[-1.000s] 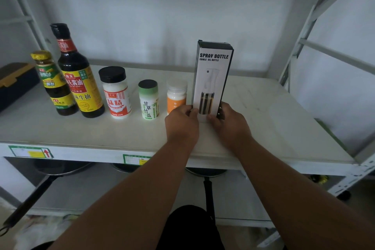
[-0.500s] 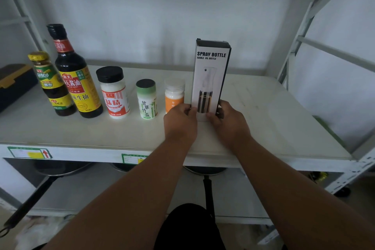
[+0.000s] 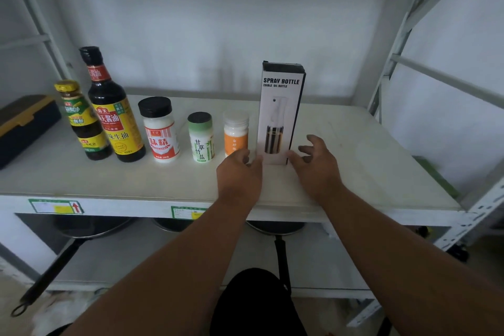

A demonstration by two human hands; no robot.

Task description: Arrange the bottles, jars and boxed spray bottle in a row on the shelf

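On the white shelf [image 3: 368, 161] a row stands upright from left to right: a small yellow-capped sauce bottle [image 3: 81, 120], a tall dark soy sauce bottle [image 3: 113, 114], a black-lidded jar with a red label [image 3: 161, 131], a green-topped salt jar [image 3: 201, 140], an orange-labelled jar [image 3: 236, 133] and the white spray bottle box [image 3: 281, 112]. My left hand [image 3: 240, 174] hovers at the box's lower left, fingers loosely curled, partly covering the orange jar's base. My right hand [image 3: 316, 163] is at the box's lower right with fingers spread, holding nothing.
A dark case with a yellow band [image 3: 21, 125] lies at the shelf's far left. The shelf's right half beyond the box is bare. Metal uprights [image 3: 392, 57] frame the right side. Pans with long handles [image 3: 54, 264] sit on the lower shelf.
Both hands have let go of the spray bottle box and drawn slightly back and apart. The box stays upright at the right end of the row.
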